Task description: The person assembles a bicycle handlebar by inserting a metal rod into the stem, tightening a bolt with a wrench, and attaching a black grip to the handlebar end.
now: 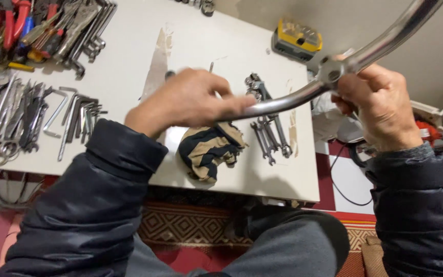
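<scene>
Chrome handlebar (303, 97), left hand (190, 100), right hand (380, 105) gripping

Even indoor light — soft shadows, slight motion blur, edges bowed.

One camera only, riding on my head, tilted steeply down over my arms. It sits close: my left hand (193, 100) and right hand (378, 105) fill the middle, the white table (129, 61) just beyond, my knees at the bottom edge.

rag (208, 149) on table (129, 61), wrenches (270, 128) right of it, hex keys (75, 115) left
</scene>
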